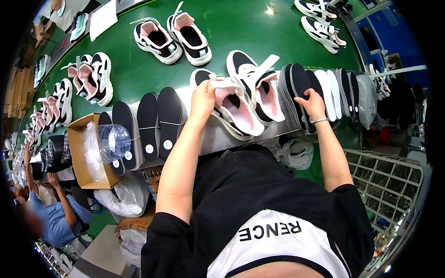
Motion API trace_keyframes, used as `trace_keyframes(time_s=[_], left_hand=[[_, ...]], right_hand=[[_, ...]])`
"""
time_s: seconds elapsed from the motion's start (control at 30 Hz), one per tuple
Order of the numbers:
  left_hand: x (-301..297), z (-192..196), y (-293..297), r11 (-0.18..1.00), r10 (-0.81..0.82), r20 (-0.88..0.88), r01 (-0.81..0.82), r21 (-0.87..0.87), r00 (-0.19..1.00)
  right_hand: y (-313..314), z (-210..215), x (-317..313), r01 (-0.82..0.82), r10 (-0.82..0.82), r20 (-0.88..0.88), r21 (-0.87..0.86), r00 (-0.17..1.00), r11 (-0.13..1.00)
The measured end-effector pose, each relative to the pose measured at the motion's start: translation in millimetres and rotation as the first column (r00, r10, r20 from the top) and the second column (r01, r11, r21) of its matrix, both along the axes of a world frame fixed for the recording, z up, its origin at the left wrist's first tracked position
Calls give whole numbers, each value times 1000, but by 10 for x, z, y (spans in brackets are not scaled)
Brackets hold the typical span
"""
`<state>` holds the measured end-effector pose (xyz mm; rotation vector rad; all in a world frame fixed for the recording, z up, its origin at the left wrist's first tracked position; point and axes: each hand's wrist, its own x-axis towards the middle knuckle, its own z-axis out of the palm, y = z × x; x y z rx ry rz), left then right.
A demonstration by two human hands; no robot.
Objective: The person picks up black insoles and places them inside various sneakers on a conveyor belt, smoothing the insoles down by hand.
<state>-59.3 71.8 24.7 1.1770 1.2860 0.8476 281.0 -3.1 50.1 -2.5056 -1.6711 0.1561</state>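
Observation:
My left hand [204,99] is closed on the tongue of a black-and-white sneaker [238,113] with a pink lining, lying on the metal table edge. Its mate, another sneaker [262,88], rests right beside it with the white tongue raised. My right hand [313,104] is at a stack of black insoles [296,78] just right of the shoes. Its thumb lies across the top one and its fingers curl at the edge. White insoles [331,92] and more black insoles [350,90] stand to the right of that hand.
Bundled black insoles [149,116] and a cardboard box [78,153] with clear plastic line the table's left edge. More sneakers [190,39] sit on the green belt [250,28]. A person in blue [65,217] works at the left. A white wire rack [384,180] stands at the right.

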Motion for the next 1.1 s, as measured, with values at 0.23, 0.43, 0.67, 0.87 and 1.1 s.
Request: trace_keyframes(time_s=[0.23, 0.43, 0.67, 0.87, 1.1], left_hand=[[15, -12, -117, 997, -44, -70, 48, 59, 997], [96, 67, -222, 961, -69, -17, 71, 267, 997], [146, -93, -195, 959, -63, -58, 77, 274, 996], [190, -160, -253, 955, -41, -50, 54, 293, 998], [191, -49, -303, 936, 96, -245, -4, 352, 965]], right_hand=[[18, -10, -131, 69, -64, -121, 32, 991, 997], [-196, 1110, -647, -383, 488, -126, 467, 863, 797], [-277, 854, -1698, -797, 864, 117, -342, 490, 498], [33, 176, -2045, -670, 684, -60, -281, 727, 687], [-332, 724, -1812, -587, 682, 99, -431, 724, 685]])
